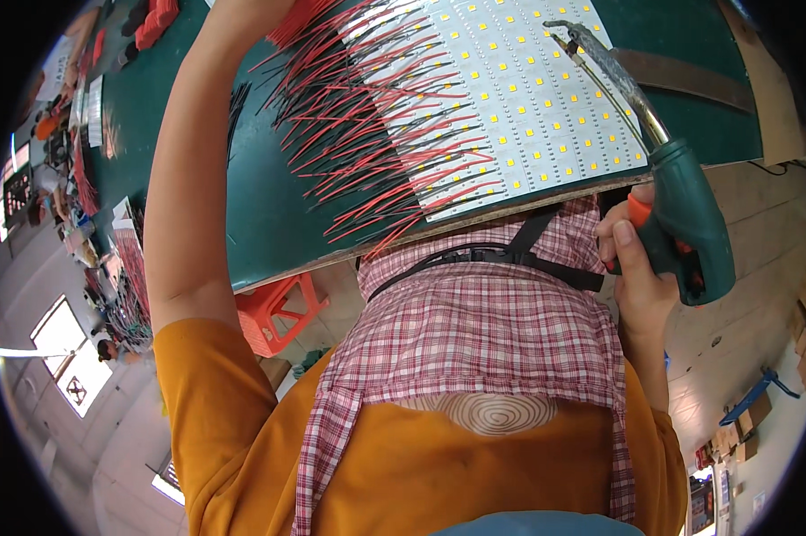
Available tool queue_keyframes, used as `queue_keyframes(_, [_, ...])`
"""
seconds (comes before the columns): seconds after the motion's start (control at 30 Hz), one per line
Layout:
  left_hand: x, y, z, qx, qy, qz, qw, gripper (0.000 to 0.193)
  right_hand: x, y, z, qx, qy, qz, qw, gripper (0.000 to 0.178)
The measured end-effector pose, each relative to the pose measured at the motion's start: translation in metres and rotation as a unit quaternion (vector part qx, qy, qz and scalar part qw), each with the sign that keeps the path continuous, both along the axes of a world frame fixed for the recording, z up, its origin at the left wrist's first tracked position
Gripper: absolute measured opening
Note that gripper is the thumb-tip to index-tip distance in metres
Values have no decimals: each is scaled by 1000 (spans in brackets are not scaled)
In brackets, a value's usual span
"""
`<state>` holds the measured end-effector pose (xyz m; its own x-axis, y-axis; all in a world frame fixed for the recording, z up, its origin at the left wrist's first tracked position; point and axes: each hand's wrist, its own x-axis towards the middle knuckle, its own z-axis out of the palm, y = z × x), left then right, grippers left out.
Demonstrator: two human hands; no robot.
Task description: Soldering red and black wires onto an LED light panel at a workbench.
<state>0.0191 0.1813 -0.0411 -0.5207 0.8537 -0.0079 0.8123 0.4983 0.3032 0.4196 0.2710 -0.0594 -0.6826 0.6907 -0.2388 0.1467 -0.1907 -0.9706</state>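
Observation:
My right hand is wrapped round the handle of a green soldering gun with an orange trigger. The gun's long metal tip and a thin feed tube beside it point up and left, over the far right part of a white LED board. Rows of small yellow chips cover the board. Many red and black wires lie across its left side, their ends spread toward the board's middle. My left forearm stretches away to the top edge, close to a dense red wire bundle; the hand is cut off there.
The board lies on a green tabletop with a wooden front edge close to my apron. A brown strip lies at the far right. Below the table stands a red plastic stool. More wire bundles and people are at the left.

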Motion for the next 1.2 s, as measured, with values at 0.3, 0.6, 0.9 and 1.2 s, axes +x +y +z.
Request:
queue_keyframes(0.3, [12,7,10,-10,122,44,991,18,-4,-2,-1,7,6,12,1000,33])
queue_keyframes(0.6, [-2,4,9,-24,79,52,995,17,-5,-3,-2,6,10,5,1000,33])
queue_keyframes(0.9, [145,-30,10,115,-73,-156,978,28,6,-4,-5,-2,-9,-21,1000,33])
queue_keyframes(1.2, [188,-38,-16,121,-141,-167,968,24,3,-6,-5,9,-5,-3,1000,33])
